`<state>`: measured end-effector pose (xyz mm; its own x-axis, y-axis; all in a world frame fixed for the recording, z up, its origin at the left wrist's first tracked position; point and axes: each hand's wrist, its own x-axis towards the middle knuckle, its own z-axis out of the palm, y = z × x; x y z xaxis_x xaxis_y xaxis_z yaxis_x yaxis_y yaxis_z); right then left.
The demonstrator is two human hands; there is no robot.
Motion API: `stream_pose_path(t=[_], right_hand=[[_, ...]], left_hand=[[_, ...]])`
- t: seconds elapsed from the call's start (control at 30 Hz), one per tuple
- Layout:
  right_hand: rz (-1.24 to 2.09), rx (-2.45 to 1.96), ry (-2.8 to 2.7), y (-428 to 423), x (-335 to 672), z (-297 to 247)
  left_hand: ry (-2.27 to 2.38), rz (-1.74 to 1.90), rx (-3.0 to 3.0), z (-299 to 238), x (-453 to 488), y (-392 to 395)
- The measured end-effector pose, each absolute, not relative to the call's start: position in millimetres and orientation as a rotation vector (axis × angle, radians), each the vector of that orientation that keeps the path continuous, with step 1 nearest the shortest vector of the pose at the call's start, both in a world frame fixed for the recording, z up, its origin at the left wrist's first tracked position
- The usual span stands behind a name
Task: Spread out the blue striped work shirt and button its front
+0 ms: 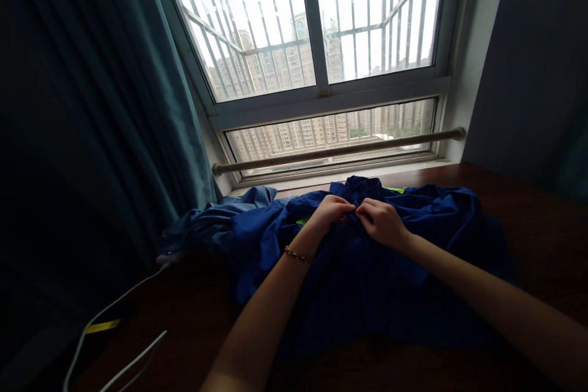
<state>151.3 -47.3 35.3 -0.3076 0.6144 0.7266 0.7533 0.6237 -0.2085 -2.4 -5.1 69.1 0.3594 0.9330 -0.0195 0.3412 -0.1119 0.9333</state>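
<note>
A dark blue garment (pixel 367 294), perhaps a jacket, lies spread over the wooden surface below the window, with small bright green patches near its top. My left hand (pixel 331 211), a beaded bracelet on its wrist, pinches the cloth near the garment's upper middle. Close beside it, my right hand (pixel 381 220) grips the same part, thumb and fingers pressed together. The fingertips of both hands nearly meet. Whether a button or other small piece sits between them is too dark and small to see.
Lighter blue cloth (pixel 255 199) lies bunched to the left, against the long curtain (pixel 184 153). A white cable (pixel 114 303) and a yellow strip (pixel 103 326) are at lower left. A metal rail (pixel 340 152) crosses the window behind the brown wooden surface (pixel 528 208).
</note>
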Motion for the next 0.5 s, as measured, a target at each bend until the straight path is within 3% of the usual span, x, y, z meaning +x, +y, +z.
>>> stream_pose_path(t=[0.3,0.5], right_hand=[[-0.005,-1.328,-1.844,-41,149,30],[0.034,-1.368,-1.638,-36,152,27]], left_hand=[[1.355,0.94,2.348,68,10,-21],[1.268,0.992,2.488,69,15,-28]])
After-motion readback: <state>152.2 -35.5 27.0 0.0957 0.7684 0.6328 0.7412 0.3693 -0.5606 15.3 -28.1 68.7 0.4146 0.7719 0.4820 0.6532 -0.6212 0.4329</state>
